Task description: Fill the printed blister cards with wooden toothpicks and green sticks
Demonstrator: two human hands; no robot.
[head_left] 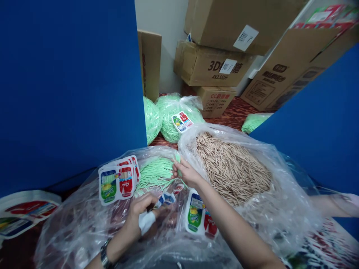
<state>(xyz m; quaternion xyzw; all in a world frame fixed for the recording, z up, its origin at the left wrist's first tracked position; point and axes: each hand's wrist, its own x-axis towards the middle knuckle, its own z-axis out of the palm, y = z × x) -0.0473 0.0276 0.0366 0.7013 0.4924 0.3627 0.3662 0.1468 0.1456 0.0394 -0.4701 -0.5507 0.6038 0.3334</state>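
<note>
My right hand (185, 172) pinches a small bunch of green sticks (177, 158) over the edge of a pile of green sticks (157, 170) in a clear plastic bag. Below it, my left hand (143, 209) grips a printed packet (167, 198), tilted and partly hidden by the fingers. A white piece (147, 222) shows at the left palm; I cannot tell what it is. To the left lies a stack of Sprite and Cola packets (116, 183) on the plastic. More such packets (198, 213) lie under my right forearm.
Brown sticks (232, 168) fill a large clear bag at right. Behind are tied bags of green sticks (174, 121), one with a packet (182, 121) on top. Cardboard boxes (207, 67) are stacked at the back. Blue panels (70, 86) flank both sides. Part of a person's limb (331, 205) shows far right.
</note>
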